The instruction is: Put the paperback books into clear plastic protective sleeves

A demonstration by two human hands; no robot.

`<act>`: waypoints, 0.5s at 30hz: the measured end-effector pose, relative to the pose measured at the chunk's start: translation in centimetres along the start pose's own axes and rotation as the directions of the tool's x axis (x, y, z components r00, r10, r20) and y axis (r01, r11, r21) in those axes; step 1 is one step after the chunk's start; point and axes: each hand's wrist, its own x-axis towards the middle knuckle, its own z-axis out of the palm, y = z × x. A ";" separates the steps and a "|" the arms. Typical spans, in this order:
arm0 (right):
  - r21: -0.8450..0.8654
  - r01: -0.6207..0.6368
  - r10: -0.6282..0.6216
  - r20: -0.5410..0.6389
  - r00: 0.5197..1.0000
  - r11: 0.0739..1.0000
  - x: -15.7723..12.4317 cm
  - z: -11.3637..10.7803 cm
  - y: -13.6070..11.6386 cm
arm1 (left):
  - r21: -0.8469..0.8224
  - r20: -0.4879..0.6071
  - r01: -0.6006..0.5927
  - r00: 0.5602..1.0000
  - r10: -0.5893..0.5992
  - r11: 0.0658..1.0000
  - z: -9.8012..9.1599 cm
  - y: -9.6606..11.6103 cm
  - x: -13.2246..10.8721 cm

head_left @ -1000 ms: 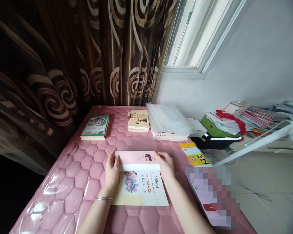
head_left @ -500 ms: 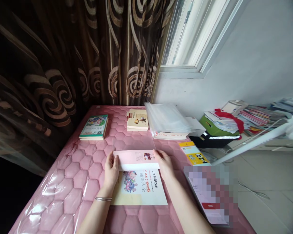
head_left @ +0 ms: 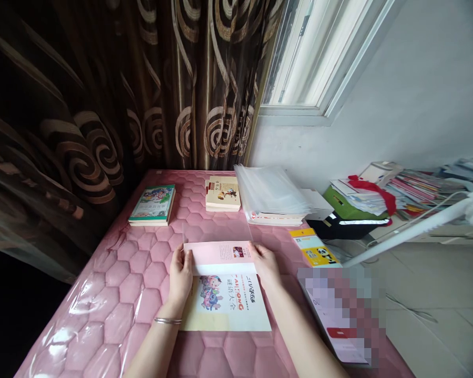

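A book (head_left: 228,310) with colourful cartoon figures and Chinese lettering lies in front of me. Its pink-and-white cover flap (head_left: 208,254) is raised across the upper part of the page. My left hand (head_left: 180,273) pinches the flap's left end between thumb and fingers. At the right end, my right hand (head_left: 265,265) grips the same flap, its fingertips partly hidden behind it. A clear plastic sheet (head_left: 216,229) spreads under the book and shows past its far edge.
A green-edged book (head_left: 152,206) lies at the left, small books (head_left: 223,194) at the back. Clear plastic covers (head_left: 274,191) top a stack beside them. To the right are a yellow panda packet (head_left: 315,249) and a partly blurred flat item (head_left: 319,310). All rest on a pink quilted surface (head_left: 118,278).
Both hands keep their hold on the flap, which looks almost unchanged. The whole view has shifted very slightly.
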 end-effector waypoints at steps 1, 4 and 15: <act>-0.016 0.015 -0.015 -0.008 1.000 1.000 0.1 0.0 0.2 | -0.002 0.008 -0.003 1.000 0.003 1.000 0.0 0.1 0.0; -0.050 0.054 -0.055 -0.005 0.998 0.997 0.3 0.0 0.5 | 0.003 0.013 -0.012 1.000 0.012 1.000 0.0 0.2 0.0; -0.072 0.026 -0.030 -0.065 0.997 0.997 0.0 0.3 -0.1 | 0.033 0.001 -0.014 1.000 0.014 0.999 0.0 -0.1 0.0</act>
